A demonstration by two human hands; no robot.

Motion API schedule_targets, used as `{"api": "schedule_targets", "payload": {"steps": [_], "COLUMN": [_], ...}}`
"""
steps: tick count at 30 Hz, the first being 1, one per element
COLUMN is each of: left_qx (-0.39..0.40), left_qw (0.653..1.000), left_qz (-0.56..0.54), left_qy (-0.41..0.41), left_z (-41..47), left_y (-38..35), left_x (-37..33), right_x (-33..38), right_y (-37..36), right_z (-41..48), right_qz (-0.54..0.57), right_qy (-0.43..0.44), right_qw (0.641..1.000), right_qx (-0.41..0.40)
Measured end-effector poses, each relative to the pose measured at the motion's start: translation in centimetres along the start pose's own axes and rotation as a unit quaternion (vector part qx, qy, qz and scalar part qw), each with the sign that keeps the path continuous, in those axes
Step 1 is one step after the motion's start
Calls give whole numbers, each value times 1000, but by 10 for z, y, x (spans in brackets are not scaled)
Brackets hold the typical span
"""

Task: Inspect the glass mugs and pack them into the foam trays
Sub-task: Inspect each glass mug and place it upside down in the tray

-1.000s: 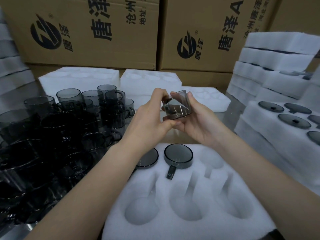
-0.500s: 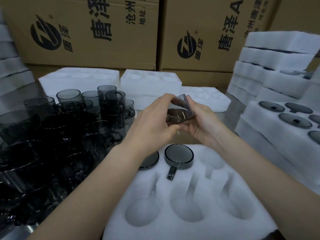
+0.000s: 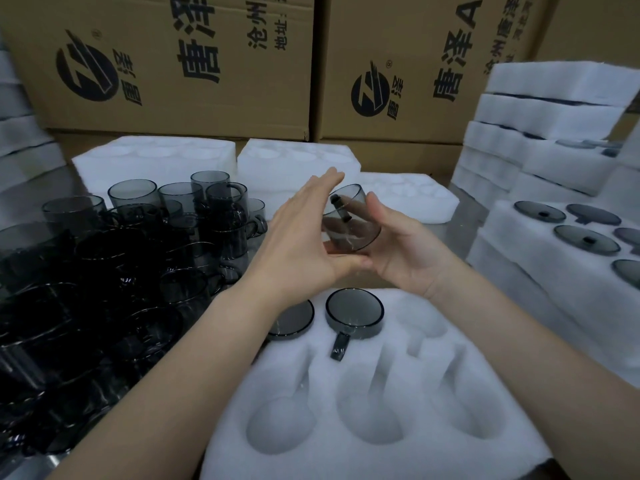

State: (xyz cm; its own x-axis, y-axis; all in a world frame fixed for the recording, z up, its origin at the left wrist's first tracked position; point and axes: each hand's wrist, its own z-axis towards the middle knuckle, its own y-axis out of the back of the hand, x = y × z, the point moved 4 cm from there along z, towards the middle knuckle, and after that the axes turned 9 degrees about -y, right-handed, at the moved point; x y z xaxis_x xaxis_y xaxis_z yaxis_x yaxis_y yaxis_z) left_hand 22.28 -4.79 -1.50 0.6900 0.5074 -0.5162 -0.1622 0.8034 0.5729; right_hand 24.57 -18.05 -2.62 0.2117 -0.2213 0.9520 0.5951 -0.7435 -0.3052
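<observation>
Nearest me, the foam tray (image 3: 408, 459) has six pockets. The three in the near row are empty. In the far row two mugs sit base-up: the middle mug (image 3: 354, 312), handle pointing toward me, and the left mug (image 3: 294, 322), half hidden under my forearm. Above the tray at frame centre is the held mug (image 3: 349, 226), smoky grey see-through glass with a dark handle. It is tilted, long axis running lower-near to upper-far, and I cannot tell which end is the mouth. My right hand (image 3: 398, 251) cups it from below, thumb up its side, while my left hand (image 3: 304, 247) lies alongside, fingers straight. The loose mugs (image 3: 138, 244) at left are too many to count. Farther back are three bare foam trays (image 3: 156, 157) and two cardboard boxes (image 3: 166, 64).
</observation>
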Motion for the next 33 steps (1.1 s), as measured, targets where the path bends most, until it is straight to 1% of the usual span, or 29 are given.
{"api": "schedule_targets", "payload": {"steps": [3,5,9,11,14,18,21,24,26,29,33], "left_qx": [16,31,36,45,64,80,85,98,109,126,127], "left_qw": [1000,999,998,997,996,992,990,989,987,977,975], "left_qz": [8,20,31,30,28,33,38,36,41,72,78], "left_qy": [-19,-25,-44,-48,-61,-89,-104,-103,-114,-154,-166], "left_z": [-1,-1,-1,-1,-2,-2,-2,-2,-1,0,1], "left_y": [-3,-5,-5,-4,-4,-4,-3,-4,-4,-7,-8], "left_x": [-4,-5,-8,-10,-14,-20,-21,-21,-22,-26,-27], "right_x": [-1,-1,-1,-2,-2,-3,-3,-5,-5,-5,-4], "right_y": [3,2,2,3,3,7,11,15,16,12,9], "right_z": [0,0,-1,0,0,3,4,3,4,5,7], "right_qz": [-43,-65,-82,-73,-28,10,13,42,48,60,58], "right_qy": [12,10,11,2,-16,-17,-15,-37,-48,-53,-72], "right_qw": [998,997,996,997,999,1000,1000,998,997,995,992], "right_qx": [-41,-45,-43,-29,7,18,6,-7,-24,-55,-91]}}
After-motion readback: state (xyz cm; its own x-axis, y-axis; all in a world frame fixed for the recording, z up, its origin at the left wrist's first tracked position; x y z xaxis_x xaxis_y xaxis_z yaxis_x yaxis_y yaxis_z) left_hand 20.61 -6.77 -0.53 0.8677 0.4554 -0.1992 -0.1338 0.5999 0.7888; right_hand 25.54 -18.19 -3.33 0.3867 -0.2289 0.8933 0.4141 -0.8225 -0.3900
